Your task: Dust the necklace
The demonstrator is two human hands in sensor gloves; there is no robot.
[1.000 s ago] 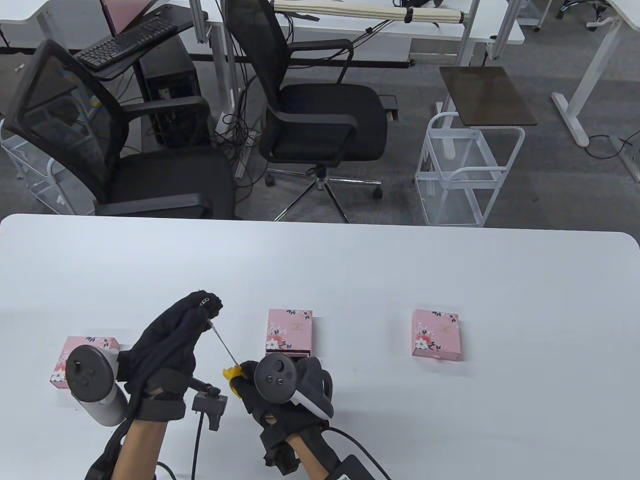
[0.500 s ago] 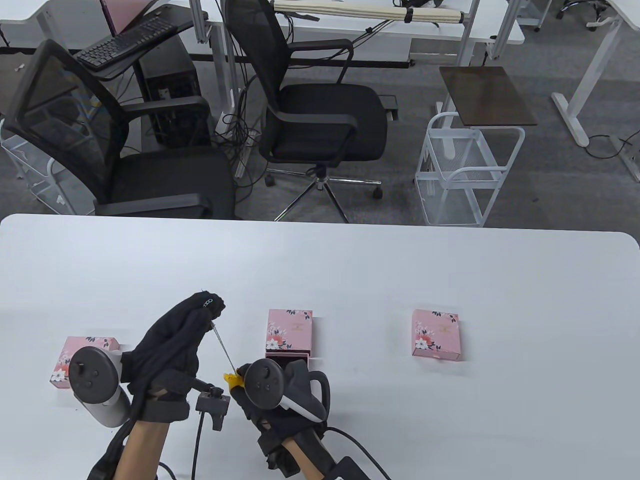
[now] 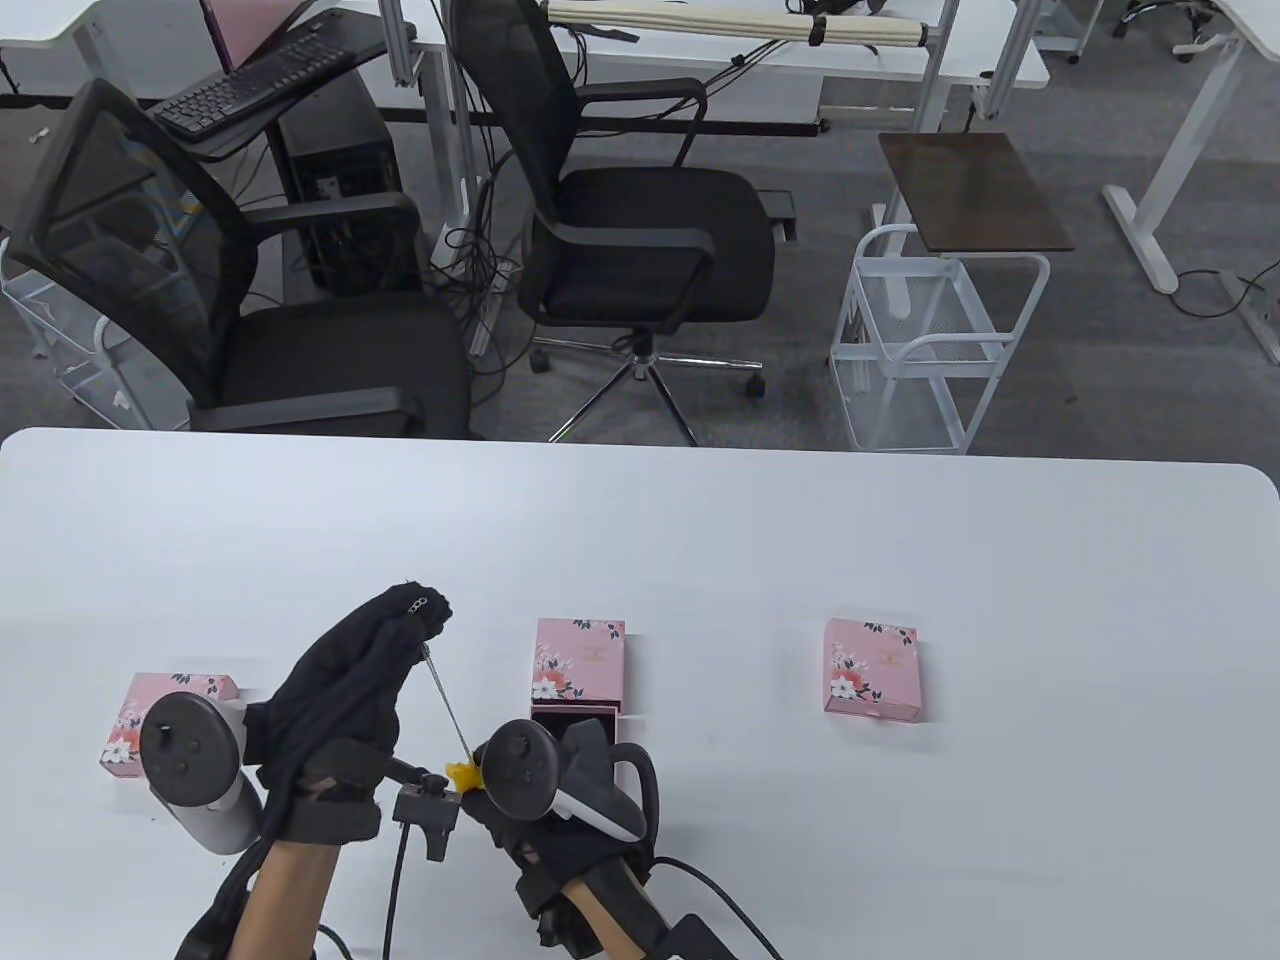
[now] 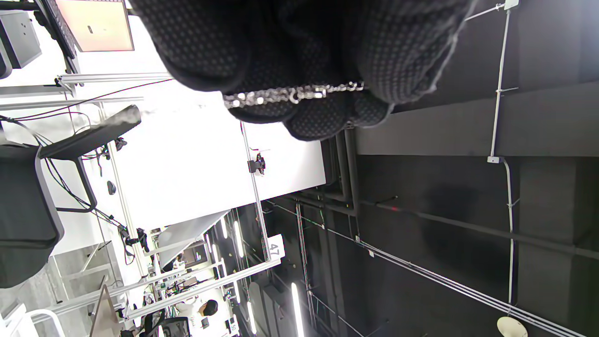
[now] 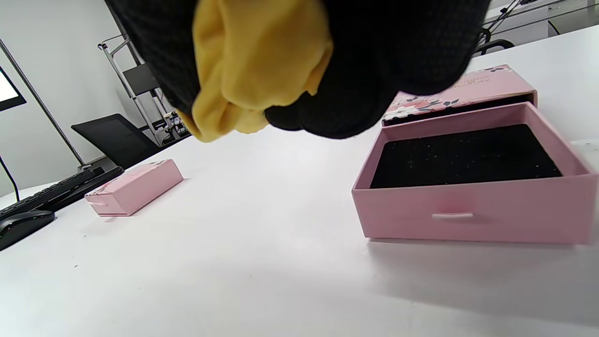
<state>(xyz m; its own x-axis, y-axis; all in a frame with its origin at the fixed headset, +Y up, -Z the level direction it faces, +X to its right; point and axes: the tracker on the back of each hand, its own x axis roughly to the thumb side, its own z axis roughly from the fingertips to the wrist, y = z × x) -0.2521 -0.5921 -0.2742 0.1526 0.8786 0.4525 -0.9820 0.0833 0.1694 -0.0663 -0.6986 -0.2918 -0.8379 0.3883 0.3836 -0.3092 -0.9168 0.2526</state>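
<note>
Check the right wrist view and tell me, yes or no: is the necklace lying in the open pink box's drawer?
No: the pulled-out pink cardboard drawer shows only its bare black foam pad, with no chain on it.

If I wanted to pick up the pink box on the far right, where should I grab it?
Grab the right box by its two long sides, coming straight down from above. It lies flat and closed on the table, well apart from the other boxes, so nothing blocks your fingers there.

A glittering metal necklace (image 4: 285, 95), a soft matt yellow cloth (image 5: 252, 65) and a smooth pink paper box (image 5: 468, 187) lined with black foam are seen
</note>
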